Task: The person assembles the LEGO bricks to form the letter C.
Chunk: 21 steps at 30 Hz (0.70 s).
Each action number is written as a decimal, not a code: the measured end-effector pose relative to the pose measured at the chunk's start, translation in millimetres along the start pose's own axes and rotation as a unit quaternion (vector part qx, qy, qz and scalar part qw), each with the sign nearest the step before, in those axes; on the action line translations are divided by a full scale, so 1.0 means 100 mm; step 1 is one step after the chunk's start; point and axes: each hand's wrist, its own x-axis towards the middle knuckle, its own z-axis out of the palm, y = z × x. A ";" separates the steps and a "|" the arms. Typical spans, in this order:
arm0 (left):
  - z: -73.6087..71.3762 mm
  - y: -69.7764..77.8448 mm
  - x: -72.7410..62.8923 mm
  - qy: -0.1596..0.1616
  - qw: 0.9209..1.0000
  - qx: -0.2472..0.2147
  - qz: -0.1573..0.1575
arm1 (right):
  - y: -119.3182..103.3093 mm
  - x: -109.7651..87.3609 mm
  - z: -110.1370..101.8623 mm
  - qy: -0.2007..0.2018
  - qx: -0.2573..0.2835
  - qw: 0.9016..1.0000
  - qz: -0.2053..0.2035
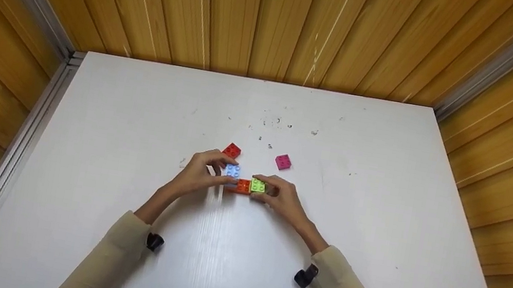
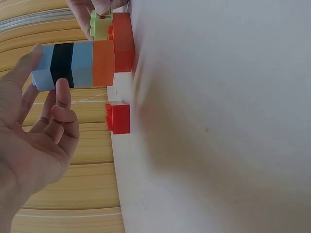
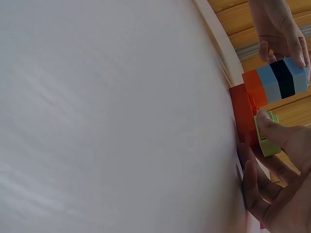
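Observation:
A long orange-red brick [image 1: 243,186] lies on the table. On its left end stands a tower of a light blue brick [image 2: 82,63], a black brick [image 2: 62,65], another light blue brick [image 2: 44,73] on top and an orange brick [image 2: 103,63] at the bottom. My left hand [image 1: 197,173] pinches the tower's upper part between thumb and fingers. At the long brick's right end sits a light green brick [image 1: 258,185]. My right hand [image 1: 284,200] grips it, thumb on the near side and fingers behind. Studs of the long brick show between tower and green brick.
A red brick [image 2: 121,118] lies just beyond my left hand. Farther right, a pink brick [image 1: 283,162] rests on the white table [image 1: 137,108]. Wood-patterned walls [image 1: 257,14] stand along the table's back and sides.

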 end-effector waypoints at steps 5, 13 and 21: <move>-0.01 -0.03 -0.07 -0.003 0.999 -0.031 -0.011 | 0.00 0.00 -0.03 -0.013 0.010 1.000 0.005; 0.01 -0.08 -0.22 0.033 0.996 -0.067 -0.041 | -0.06 0.04 -0.10 -0.085 -0.001 0.996 0.013; 0.04 -0.08 -0.25 0.048 0.994 -0.075 -0.056 | -0.11 0.21 -0.32 -0.124 0.032 0.991 0.038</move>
